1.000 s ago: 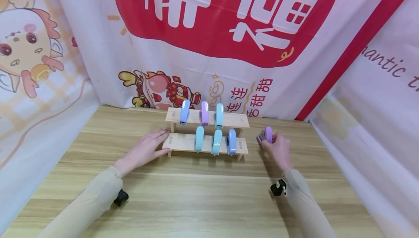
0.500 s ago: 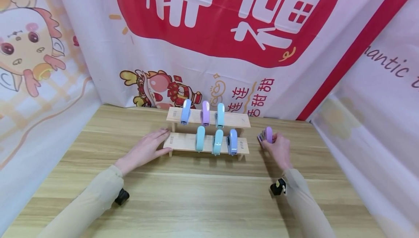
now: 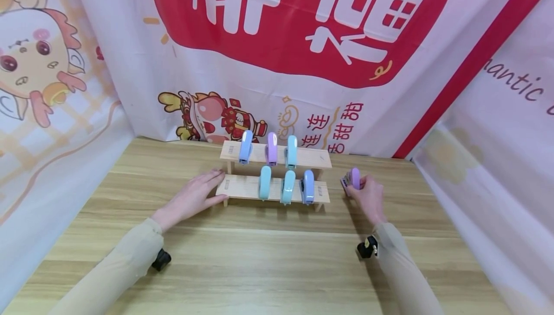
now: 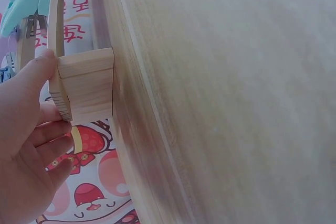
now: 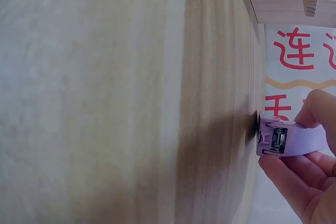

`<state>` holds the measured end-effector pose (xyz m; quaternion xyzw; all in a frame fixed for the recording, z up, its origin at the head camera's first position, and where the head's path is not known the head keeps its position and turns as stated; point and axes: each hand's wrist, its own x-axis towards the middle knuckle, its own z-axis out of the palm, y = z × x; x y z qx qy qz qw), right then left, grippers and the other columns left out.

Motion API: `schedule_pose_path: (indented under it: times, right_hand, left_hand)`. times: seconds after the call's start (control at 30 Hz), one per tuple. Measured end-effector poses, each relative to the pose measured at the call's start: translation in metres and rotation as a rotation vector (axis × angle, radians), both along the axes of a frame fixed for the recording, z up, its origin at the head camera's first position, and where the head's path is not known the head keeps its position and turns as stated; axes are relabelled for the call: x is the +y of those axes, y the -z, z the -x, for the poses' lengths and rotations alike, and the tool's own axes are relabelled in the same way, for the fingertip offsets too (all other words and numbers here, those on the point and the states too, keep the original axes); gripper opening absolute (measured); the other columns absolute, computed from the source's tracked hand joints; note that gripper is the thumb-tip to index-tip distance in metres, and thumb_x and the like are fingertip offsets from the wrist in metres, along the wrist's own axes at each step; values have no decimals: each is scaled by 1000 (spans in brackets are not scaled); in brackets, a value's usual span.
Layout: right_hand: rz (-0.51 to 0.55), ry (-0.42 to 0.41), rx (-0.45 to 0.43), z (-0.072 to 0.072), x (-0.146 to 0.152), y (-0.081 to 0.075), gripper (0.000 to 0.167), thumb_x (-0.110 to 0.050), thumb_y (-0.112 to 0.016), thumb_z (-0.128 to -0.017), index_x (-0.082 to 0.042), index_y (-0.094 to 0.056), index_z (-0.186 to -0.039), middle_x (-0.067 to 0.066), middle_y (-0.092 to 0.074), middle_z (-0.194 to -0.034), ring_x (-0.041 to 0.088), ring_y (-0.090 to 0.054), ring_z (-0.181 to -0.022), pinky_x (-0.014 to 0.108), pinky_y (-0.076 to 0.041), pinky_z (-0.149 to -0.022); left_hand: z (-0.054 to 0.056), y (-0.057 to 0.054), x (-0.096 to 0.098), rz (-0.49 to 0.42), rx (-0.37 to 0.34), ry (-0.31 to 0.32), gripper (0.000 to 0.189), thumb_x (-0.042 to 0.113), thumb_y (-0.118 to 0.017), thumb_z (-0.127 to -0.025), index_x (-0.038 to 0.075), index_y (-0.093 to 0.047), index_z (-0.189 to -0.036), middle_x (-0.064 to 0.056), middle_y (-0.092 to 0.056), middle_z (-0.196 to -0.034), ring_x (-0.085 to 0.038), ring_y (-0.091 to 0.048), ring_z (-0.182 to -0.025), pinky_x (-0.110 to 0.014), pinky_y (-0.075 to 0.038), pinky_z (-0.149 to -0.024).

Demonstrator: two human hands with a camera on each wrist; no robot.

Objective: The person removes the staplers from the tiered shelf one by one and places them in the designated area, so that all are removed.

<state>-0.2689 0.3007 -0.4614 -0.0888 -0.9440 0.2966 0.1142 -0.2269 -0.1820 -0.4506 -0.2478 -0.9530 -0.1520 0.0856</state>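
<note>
In the head view, my right hand [image 3: 369, 198] pinches a purple stapler [image 3: 355, 178] upright at the table, right of a two-tier wooden display stand [image 3: 242, 187]. The right wrist view shows thumb and fingers on either side of that stapler [image 5: 299, 140], its end right at the tabletop. My left hand [image 3: 195, 195] holds the lower shelf's left end, thumb at the front edge and fingers toward the back, as the left wrist view shows of the hand [image 4: 26, 145]. On the lower shelf stand two mint staplers [image 3: 265, 183] and a blue stapler [image 3: 308, 187].
The upper shelf [image 3: 318, 158] bears a blue stapler [image 3: 245, 146], a purple stapler [image 3: 271, 149] and a mint stapler [image 3: 291, 151]. Printed cloth [image 3: 130, 65] hangs behind and along both sides of the wood-grain table [image 3: 259, 267].
The head view has shifted slightly. Both hands keep their places, the left on the shelf end and the right on the purple stapler.
</note>
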Motion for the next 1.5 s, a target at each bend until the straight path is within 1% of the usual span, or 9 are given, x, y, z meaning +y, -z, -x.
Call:
schedule_pose_path:
  times: [0.1,0.33,0.6,1.0,1.17,1.27,1.33,1.43,1.5]
  right_hand:
    - [-10,-2,-1,0,0,0,29,-26,-74,-85,-4,-60,-98,17,-71,-93,25,-67,-82,29,-56,-64]
    - [-37,0,39,-2,0,0,30,-25,-77,-84,-2,-61,-95,17,-70,-90,25,-65,-79,26,-51,-61]
    - [-19,-9,27,-6,-1,1,30,-23,-76,-84,-1,-61,-98,19,-71,-92,26,-66,-81,29,-56,-63]
    - [-9,-16,19,-8,-2,1,30,-22,-75,-85,-1,-60,-100,19,-71,-95,26,-67,-82,31,-58,-64]
    - [-16,-20,3,-9,-3,-3,30,-24,-74,-86,-1,-60,-101,19,-70,-96,27,-67,-83,31,-58,-65]
    - [-26,-30,11,-10,-3,-5,30,-23,-73,-86,0,-61,-101,20,-70,-95,28,-67,-83,31,-58,-66]
    - [-37,-40,18,-11,-3,-7,30,-22,-73,-86,2,-62,-101,21,-71,-94,27,-67,-81,29,-56,-64]
    - [-31,-55,12,-13,-1,-13,33,-23,-73,-87,4,-62,-102,21,-70,-94,27,-65,-78,26,-53,-61]
    - [-26,-56,17,-14,0,-18,35,-23,-72,-88,6,-62,-105,22,-69,-94,27,-65,-78,27,-53,-61]
  left_hand:
    - [0,0,0,2,-1,-2,72,42,-69,-92,-3,-47,-144,-24,-46,-150,-42,-46,-139,-59,-39,-115]
    - [0,-1,0,1,-8,-5,72,42,-68,-92,-3,-46,-144,-23,-46,-151,-42,-46,-139,-59,-39,-115]
    - [1,0,1,-5,3,-2,72,42,-69,-92,-3,-47,-144,-24,-47,-150,-42,-47,-137,-59,-40,-114]
    - [0,-1,0,-8,4,8,72,42,-68,-92,-3,-47,-144,-24,-47,-150,-42,-46,-138,-59,-39,-115]
    - [0,0,0,-11,11,6,71,42,-69,-92,-3,-48,-143,-24,-47,-149,-42,-47,-138,-59,-40,-114]
    - [1,1,0,-11,10,6,72,41,-70,-91,-3,-48,-143,-25,-48,-149,-42,-48,-137,-59,-40,-114]
    - [1,1,0,-9,4,5,72,42,-70,-91,-3,-48,-143,-24,-48,-149,-42,-48,-137,-59,-40,-114]
    - [1,0,0,-9,-5,7,72,42,-70,-91,-3,-47,-144,-24,-47,-149,-42,-47,-138,-59,-40,-114]
    - [1,0,-1,-9,-7,8,72,42,-70,-91,-3,-47,-144,-24,-47,-150,-42,-47,-138,-59,-40,-114]
